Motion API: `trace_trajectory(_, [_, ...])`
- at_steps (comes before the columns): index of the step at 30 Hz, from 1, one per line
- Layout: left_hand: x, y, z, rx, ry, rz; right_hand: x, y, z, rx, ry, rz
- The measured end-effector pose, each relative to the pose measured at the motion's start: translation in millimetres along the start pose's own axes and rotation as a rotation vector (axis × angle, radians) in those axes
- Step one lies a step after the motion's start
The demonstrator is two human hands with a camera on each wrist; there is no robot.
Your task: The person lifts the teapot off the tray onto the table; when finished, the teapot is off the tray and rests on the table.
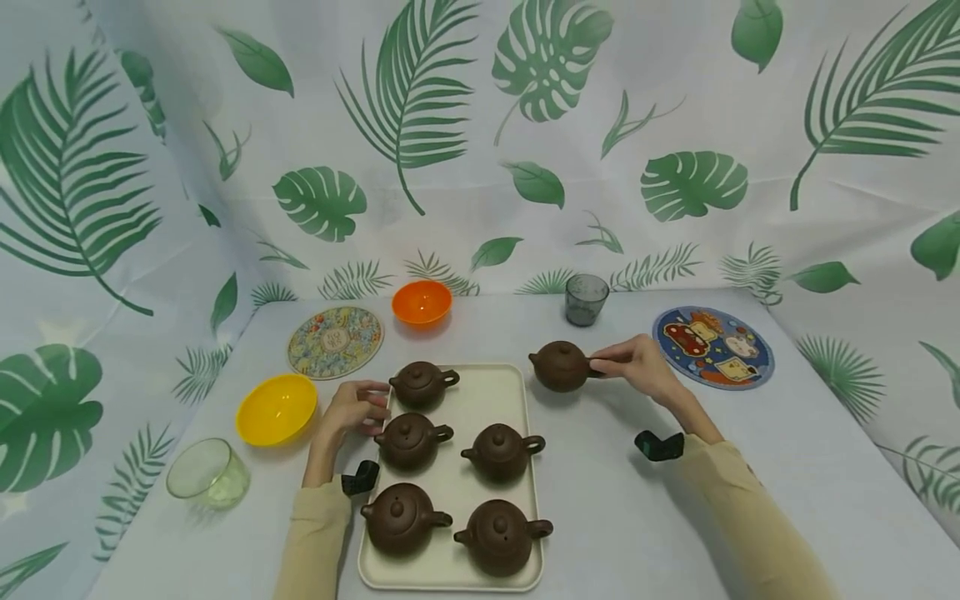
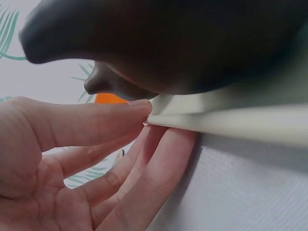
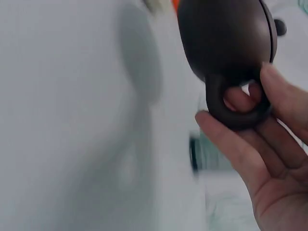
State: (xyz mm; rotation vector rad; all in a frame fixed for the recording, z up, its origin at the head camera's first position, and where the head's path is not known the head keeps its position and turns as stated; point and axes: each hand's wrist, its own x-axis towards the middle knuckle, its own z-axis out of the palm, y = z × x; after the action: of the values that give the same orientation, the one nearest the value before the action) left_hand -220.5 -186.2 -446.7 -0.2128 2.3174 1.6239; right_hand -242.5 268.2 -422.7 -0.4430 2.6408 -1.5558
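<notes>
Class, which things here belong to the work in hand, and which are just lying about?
In the work:
teapot in the right hand
tray pinched by the left hand
five teapots on it

Lying about:
yellow bowl
orange bowl
greenish glass
grey glass
yellowish round mat
blue round mat

The left hand [image 2: 55, 190] reaches in from the lower left of the frame, thumb and fingers pinching the pale rim of a tray [image 2: 250, 122] that runs to the right edge. A dark teapot [image 2: 168, 43] fills the top, blurred, its spout pointing to the upper left. Below that spout shows a second teapot [image 2: 113, 84], with a sliver of an orange object [image 2: 108, 98] under it. Leaf-print cloth [image 2: 50, 79] lies behind at left; the whitish table [image 2: 250, 187] occupies the lower right.
</notes>
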Motion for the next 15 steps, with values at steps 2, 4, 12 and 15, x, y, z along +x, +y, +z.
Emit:
trace_trajectory(2, [0.0,-1.5,0.2,-0.005,0.006,0.004,-4.0,8.8,-17.7,-0.035,-0.001,0.008])
trace_trajectory(4, [0.2,-2.8,0.4,-0.007,0.015,0.008,-7.7,18.9,-33.8,-0.066,0.005,0.017])
trace_trajectory(12, [1.0,-4.0,1.2,-0.012,0.020,0.000,-30.9,57.0,-84.9,-0.104,0.025,0.088])
trace_trajectory(15, [1.4,-2.9,0.8,-0.009,0.016,-0.002,-38.2,67.1,-97.5,-0.101,0.032,0.092])
